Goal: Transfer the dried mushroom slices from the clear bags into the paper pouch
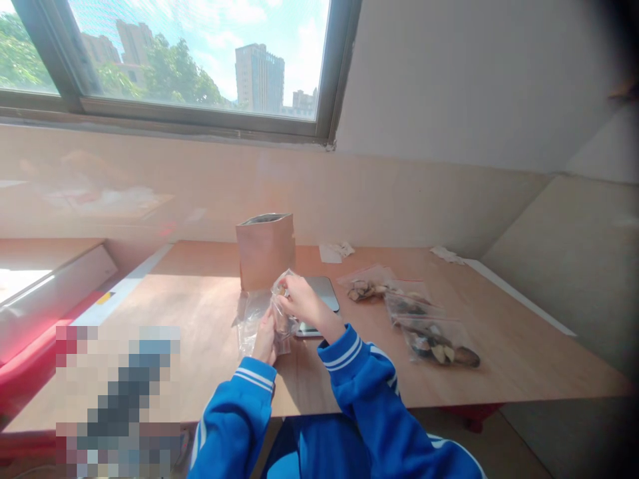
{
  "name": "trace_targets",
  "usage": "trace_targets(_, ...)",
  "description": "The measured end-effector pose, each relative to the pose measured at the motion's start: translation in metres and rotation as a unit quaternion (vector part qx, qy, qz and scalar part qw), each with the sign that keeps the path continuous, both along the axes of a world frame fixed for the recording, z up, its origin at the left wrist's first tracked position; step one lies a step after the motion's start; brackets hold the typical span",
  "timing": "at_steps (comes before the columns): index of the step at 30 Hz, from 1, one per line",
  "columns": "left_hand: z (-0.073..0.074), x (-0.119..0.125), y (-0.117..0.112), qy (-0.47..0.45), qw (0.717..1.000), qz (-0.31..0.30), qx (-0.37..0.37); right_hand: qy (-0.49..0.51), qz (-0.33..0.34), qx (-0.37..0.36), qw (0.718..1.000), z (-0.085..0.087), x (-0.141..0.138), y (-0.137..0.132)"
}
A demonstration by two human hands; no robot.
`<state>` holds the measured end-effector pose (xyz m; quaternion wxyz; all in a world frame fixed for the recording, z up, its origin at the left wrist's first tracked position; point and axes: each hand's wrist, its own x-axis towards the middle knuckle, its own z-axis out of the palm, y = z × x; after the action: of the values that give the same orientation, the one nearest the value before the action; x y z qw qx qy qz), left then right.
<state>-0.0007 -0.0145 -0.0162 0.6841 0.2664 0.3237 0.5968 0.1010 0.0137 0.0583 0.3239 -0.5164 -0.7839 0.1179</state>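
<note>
Blue sleeves (234,406) at six o'clock lead to the clear bag (283,326), seven o'clock over the tabletop (194,279), your left hand's grip (266,334) closed on its side, your right hand (304,303) pinching its mouth (seemingly working the opening, which calls for steady left support).

A crumpled clear plastic bag (285,324) stands upright, apparently open.

Bright daylight from the window (184,66) above the brown bag (267,256), sky (204,33) partly washed out; sunlit tabletop (194,319) below-left of the bag, glare further left. Dark blurred edge far right of the bag, wide-angle tilt (walls (449,100) lean), pixelated block (120,399) lower left.
</note>
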Motion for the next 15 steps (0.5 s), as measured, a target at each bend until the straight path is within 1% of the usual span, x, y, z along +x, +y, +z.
trace_targets(3, -0.002, 0.001, 0.001, -0.024, 1.000, 0.004, -0.014, -0.028, -0.002, -0.003, 1.000, -0.005, 0.005, 0.002)
trace_targets(8, 0.001, 0.001, -0.001, -0.031, 0.999, -0.009, -0.040, 0.016, 0.009, -0.005, 1.000, -0.009, 0.015, 0.002)
trace_targets(12, 0.004, -0.001, -0.003, -0.053, 0.996, -0.023, -0.070, 0.058, 0.007, -0.023, 0.998, -0.003, 0.017, 0.001)
trace_targets(15, 0.008, -0.003, -0.004, -0.067, 0.995, -0.013, -0.077, 0.120, 0.002, -0.030, 0.992, 0.004, 0.015, 0.000)
